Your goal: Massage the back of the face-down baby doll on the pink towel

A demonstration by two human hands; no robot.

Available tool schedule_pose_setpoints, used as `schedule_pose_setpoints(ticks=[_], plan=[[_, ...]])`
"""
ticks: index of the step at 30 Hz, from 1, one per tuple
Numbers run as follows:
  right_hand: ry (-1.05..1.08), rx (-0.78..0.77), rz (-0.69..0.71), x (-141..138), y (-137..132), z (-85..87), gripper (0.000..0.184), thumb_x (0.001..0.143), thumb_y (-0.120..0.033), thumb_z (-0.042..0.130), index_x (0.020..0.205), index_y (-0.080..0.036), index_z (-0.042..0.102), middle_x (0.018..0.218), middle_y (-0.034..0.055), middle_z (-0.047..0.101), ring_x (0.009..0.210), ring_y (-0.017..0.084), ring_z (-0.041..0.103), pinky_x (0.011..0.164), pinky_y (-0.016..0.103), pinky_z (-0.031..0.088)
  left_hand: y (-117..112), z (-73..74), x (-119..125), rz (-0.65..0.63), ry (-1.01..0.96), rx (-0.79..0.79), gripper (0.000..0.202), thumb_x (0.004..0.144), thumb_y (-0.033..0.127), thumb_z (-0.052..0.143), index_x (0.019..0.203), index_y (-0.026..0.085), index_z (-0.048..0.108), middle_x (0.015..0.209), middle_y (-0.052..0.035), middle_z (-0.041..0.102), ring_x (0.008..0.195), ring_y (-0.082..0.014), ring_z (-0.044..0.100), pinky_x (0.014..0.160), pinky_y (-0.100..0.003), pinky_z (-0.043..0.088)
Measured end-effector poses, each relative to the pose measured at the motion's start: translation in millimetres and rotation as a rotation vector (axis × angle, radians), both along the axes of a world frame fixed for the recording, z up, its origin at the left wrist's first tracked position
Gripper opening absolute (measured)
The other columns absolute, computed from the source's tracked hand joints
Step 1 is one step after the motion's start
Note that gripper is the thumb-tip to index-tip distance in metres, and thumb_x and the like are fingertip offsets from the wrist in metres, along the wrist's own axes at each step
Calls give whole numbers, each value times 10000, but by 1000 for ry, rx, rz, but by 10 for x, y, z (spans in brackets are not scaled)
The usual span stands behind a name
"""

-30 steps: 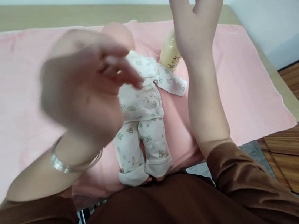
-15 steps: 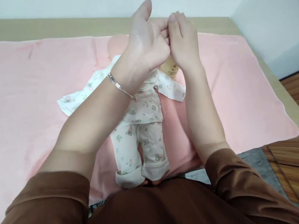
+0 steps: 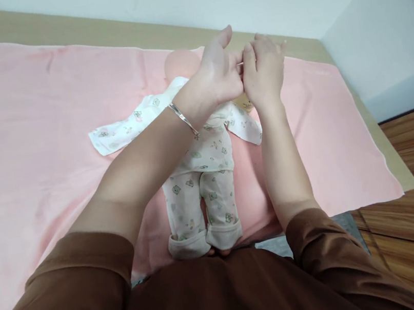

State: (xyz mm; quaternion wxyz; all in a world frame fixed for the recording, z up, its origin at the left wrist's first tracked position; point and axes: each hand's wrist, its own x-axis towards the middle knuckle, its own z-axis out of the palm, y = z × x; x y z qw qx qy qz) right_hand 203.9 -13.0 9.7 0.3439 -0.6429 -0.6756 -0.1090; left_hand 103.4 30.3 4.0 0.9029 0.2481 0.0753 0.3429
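The left hand (image 3: 218,73) and right hand (image 3: 262,71) touch fingertips at upper centre, loosely open and empty. Directly below, a doll in white printed baby clothes (image 3: 202,161) lies on a pink towel (image 3: 32,129). The hands mostly hide a yellowish bottle (image 3: 242,102).

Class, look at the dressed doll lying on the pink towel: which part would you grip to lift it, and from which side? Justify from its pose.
Probably the waist, from above, fingers down either flank. The doll lies flat on the towel, legs together, feet nearest the camera; its waist shows unobstructed, while the left hand and right hand meet above its shoulders.
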Motion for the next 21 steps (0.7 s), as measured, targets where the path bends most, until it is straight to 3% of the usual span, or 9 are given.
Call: schedule_pose_setpoints(ticks=[4, 7, 10, 13, 16, 18, 19, 21], plan=[[-71, -12, -95, 17, 74, -12, 356, 1008, -321, 253, 788, -219, 514, 909, 62, 628, 935, 229, 561, 1135, 526, 204, -133, 111, -77, 51, 46, -39, 717, 904, 739, 380, 1185, 95, 525, 967, -116, 601, 1251, -314, 466, 1014, -387, 463], [-102, 2, -168, -15, 121, -43, 419, 1019, -364, 247, 775, -174, 528, 851, 74, 622, 909, 231, 564, 1132, 529, 188, -271, 158, -266, 139, 115, -32, 648, 959, 621, 342, 1230, 48, 473, 1068, -136, 571, 1256, -278, 477, 1025, -343, 454], [-70, -11, -153, -41, 118, -61, 385, 1014, -356, 292, 832, -158, 568, 917, 89, 633, 973, 232, 555, 1124, 514, 208, -377, 92, -546, 167, 183, 46, 579, 993, 507, 327, 1291, 15, 397, 1196, -166, 521, 1253, -256, 485, 1042, -325, 446], [9, -55, -116, -7, 94, -36, 219, 968, -290, 405, 954, -161, 582, 1111, 123, 605, 1195, 274, 473, 1142, 550, 142, -480, -12, -807, 225, 152, 158, 673, 931, 632, 438, 1238, 33, 442, 1252, -197, 500, 1229, -289, 512, 1050, -350, 452], [81, -29, -101, -36, 25, 61, 215, 923, -232, 441, 1080, -160, 570, 1281, 141, 525, 1376, 330, 288, 1141, 619, 90, -688, 25, -929, 265, 133, 180, 663, 911, 657, 460, 1182, 52, 472, 1230, -194, 524, 1247, -310, 505, 1058, -373, 456], [196, 38, 56, -195, -95, 138, 311, 955, -253, 372, 1229, -173, 495, 1357, 107, 473, 1415, 271, 249, 1186, 545, 149, -891, 154, -919, 309, 116, 199, 592, 941, 594, 453, 1184, 55, 466, 1208, -172, 543, 1274, -302, 481, 1084, -377, 432], [330, 67, 190, -326, -183, 163, 351, 992, -259, 259, 1293, -195, 430, 1420, 68, 412, 1426, 188, 247, 1210, 425, 205, -992, 232, -900, 347, 121, 223, 533, 970, 553, 418, 1182, 67, 474, 1194, -143, 556, 1288, -285, 469, 1106, -377, 407], [573, -41, 440, -656, -403, 165, 436, 1018, -373, 128, 1366, -196, 323, 1482, 33, 328, 1427, 127, 257, 1193, 281, 289, -1143, 367, -864, 503, 211, 245, 391, 1040, 404, 298, 1124, 83, 505, 1175, -98, 573, 1322, -255, 429, 1155, -370, 350]])
